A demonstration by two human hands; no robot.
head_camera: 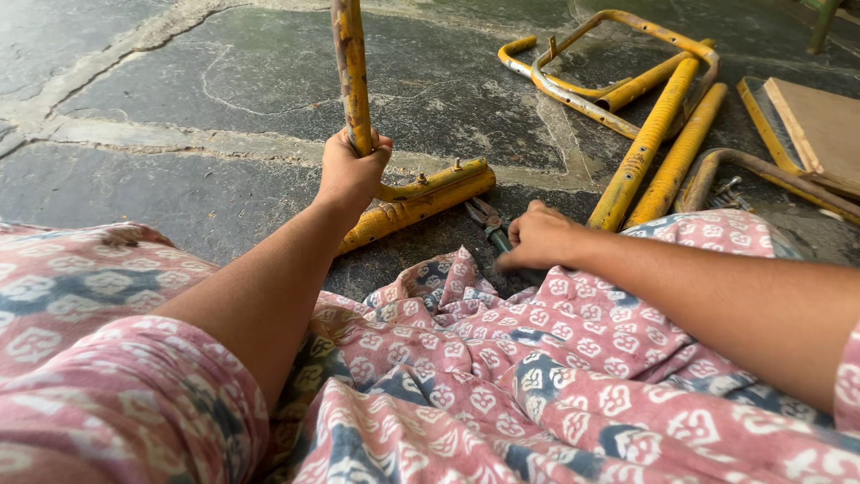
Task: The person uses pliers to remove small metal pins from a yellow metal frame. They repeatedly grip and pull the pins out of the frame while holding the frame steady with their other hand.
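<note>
Your left hand (352, 170) wraps its fingers tight around a chipped, rust-flecked yellow metal tube (351, 72) standing upright from a yellow bracket (421, 204) on the stone floor (179, 99). Your right hand (537, 237) curls its fingers over one pair of pliers (488, 221) at the edge of the pink patterned cloth (502, 376). Beyond lie two loose yellow tubes (658, 148), a bent yellow frame (609, 63) and one wooden board (820, 125).

The floor (179, 81) is dark, worn stone with pale cracked seams. On it lie a yellow tube frame piece (421, 202) near the middle, pliers (486, 218) just beside it, a heap of bent yellow tubes (645, 108) toward the far right — and a wooden board (820, 125) at the right edge.
</note>
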